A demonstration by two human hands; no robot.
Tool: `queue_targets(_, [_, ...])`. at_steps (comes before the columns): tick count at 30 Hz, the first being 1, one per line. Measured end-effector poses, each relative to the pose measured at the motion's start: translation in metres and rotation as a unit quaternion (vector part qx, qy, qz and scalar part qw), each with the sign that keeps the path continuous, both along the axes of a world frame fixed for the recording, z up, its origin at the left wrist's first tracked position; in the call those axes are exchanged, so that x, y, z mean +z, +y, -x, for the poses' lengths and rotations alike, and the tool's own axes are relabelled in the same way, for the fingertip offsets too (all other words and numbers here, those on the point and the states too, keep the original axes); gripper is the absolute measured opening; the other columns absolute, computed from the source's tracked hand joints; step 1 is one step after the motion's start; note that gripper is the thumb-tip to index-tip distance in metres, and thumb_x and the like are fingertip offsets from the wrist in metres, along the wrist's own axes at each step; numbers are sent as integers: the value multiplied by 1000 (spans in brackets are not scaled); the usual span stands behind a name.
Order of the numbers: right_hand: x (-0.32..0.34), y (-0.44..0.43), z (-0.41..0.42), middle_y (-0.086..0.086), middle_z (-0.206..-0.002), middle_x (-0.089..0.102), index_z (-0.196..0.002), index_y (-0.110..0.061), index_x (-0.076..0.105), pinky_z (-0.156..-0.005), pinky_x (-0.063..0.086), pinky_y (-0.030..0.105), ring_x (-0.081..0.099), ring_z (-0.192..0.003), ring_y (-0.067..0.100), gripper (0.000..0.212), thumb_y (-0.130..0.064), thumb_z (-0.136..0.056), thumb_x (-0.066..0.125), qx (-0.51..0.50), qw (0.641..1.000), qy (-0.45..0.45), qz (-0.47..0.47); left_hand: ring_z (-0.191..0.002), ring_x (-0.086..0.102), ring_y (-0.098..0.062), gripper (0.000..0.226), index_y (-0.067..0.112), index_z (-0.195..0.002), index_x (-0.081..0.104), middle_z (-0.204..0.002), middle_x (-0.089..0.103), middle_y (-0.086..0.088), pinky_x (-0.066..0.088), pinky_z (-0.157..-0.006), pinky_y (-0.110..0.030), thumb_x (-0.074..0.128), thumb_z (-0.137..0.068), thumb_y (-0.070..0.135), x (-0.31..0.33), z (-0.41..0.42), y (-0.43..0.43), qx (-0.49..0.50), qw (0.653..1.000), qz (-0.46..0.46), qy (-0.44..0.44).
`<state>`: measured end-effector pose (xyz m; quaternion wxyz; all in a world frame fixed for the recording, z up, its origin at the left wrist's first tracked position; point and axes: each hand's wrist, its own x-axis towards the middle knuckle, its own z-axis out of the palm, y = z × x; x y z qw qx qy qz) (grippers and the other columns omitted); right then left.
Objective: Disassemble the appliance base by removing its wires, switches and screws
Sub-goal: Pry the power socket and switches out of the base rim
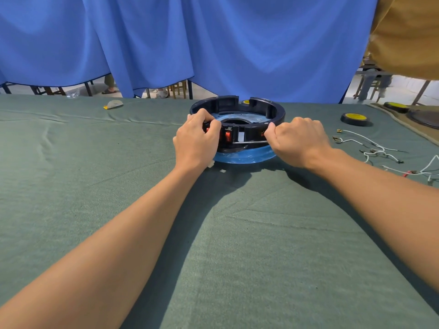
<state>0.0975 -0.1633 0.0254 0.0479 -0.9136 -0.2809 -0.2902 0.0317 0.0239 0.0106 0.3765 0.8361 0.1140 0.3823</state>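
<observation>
Loose wires (370, 148) already lie near the tabletop's (95, 186) right edge; red switches (227, 136) are still in the base (278, 116). Left hand (197, 138) pinches one; right hand (299, 141) grips a screwdriver (249, 142).

A table is being covered by a wrinkled green cloth (118, 210); the appliance base (278, 115), dark with a blue lower ring, is being carried by it near the far middle; two small white bits (222, 171) are being left just beside the base's near side; loose white wires (370, 148) are being left spread to the right; a black disc (355, 118) with a yellow centre is being kept beyond them; a white and yellow scrap (114, 104) is being left at the far left.
</observation>
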Motion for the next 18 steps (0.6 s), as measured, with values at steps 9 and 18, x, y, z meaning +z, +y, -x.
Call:
queue_targets(9, [4,2,0,6,-55,37,-48,-13,36,-64,33,37,46,-66,36,54,-30,-99,29,13,996,65,-55,-108,46,-10,15,27,-86,53,-93,53,18,37,-78,-35,42,-94,32,-4,-1,3,-12,1000,-25,-5])
queue_targets(18, [-21,-5,32,10,-71,46,-56,-15,44,-68,33,40,44,-76,34,69,-60,-99,16,-111,970,150,-154,-123,46,-15,21,17,-109,66,-111,52,13,25,-113,-38,56,-95,30,-5,2,28,-107,985,-138,-6])
